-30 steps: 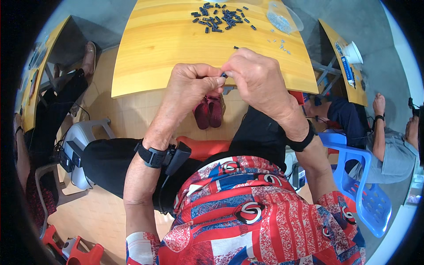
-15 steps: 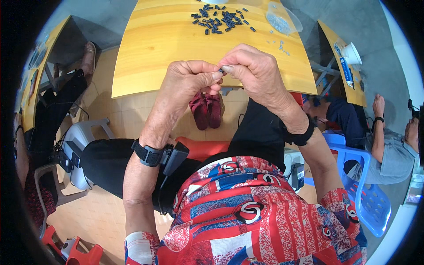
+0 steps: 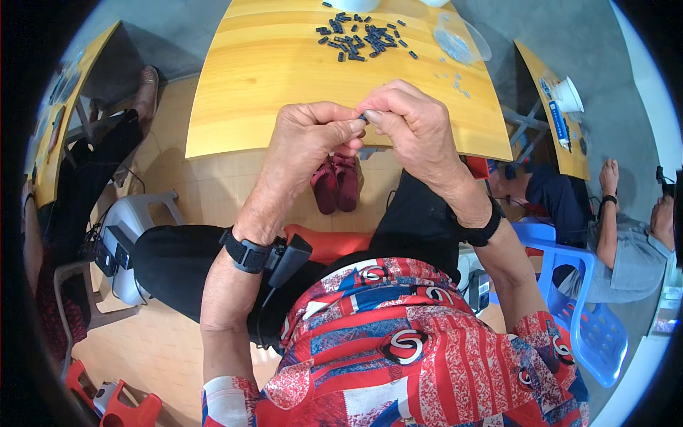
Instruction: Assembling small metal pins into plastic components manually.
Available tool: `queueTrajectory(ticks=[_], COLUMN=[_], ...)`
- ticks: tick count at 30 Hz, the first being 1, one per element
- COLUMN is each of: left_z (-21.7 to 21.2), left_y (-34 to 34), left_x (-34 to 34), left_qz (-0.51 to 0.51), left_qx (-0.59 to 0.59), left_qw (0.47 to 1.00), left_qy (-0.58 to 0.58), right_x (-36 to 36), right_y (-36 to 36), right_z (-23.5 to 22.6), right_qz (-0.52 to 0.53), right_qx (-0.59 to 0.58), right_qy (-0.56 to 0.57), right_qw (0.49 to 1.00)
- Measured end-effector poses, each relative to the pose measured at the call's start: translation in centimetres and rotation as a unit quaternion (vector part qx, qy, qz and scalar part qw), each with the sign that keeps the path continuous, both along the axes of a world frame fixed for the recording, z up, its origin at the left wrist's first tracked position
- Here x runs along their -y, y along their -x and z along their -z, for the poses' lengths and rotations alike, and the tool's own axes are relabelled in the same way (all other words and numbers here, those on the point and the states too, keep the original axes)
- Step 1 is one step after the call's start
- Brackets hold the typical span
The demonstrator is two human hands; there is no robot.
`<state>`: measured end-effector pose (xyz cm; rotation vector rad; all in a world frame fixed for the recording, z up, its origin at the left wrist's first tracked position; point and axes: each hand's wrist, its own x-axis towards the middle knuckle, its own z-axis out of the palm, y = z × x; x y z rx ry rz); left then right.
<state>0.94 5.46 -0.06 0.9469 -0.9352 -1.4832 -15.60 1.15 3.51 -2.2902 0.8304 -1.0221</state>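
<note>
Both hands meet just above the near edge of a yellow wooden table [image 3: 263,78]. My left hand [image 3: 309,142] pinches a small dark piece [image 3: 363,117] between thumb and fingers. At the same piece, the thumb and forefinger of my right hand [image 3: 416,132] are pressed together. Fingertips cover most of it, and a second tiny part in the right pinch cannot be made out. Farther back lie several small black oblong pieces [image 3: 373,39] in a loose heap. A clear shallow dish [image 3: 453,44] of tiny pale parts stands to their right, with a few pale bits [image 3: 461,87] spilled nearby.
A white bowl [image 3: 356,5] stands at the table's far edge. Other tables flank mine, the right one bearing a white cup [image 3: 568,95]. A person in grey [image 3: 622,252] sits at right beside a blue plastic chair [image 3: 590,327]. Dark red slippers [image 3: 346,186] lie below the table.
The view has shifted slightly, so the table and heap appear a little lower and more to the right. Both hands stay together on the small dark piece, with slight finger movement.
</note>
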Motion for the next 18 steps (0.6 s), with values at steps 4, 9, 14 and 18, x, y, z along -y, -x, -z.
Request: queueTrajectory(ticks=[4, 9, 14, 18], left_z=[-0.18, -0.66, -0.51, -0.52], left_y=[0.09, 0.11, 0.44, 0.46], left_x=[0.10, -0.02, -0.02, -0.09], left_qz=[-0.003, -0.010, -0.007, -0.009], left_qx=[0.003, -0.010, -0.028, -0.028], left_qw=[1.000, 1.000, 0.999, 0.999], left_qy=[-0.004, 0.008, 0.020, 0.015], right_x=[-0.39, -0.35, -0.20, -0.29], right_y=[-0.06, 0.16, 0.25, 0.00], right_z=[-0.24, -0.35, -0.39, -0.30], right_qz=[0.001, -0.012, -0.015, 0.009], right_qx=[0.063, 0.089, 0.122, 0.153], right_qy=[-0.119, -0.161, -0.198, -0.251], right_qw=[0.991, 0.983, 0.972, 0.956])
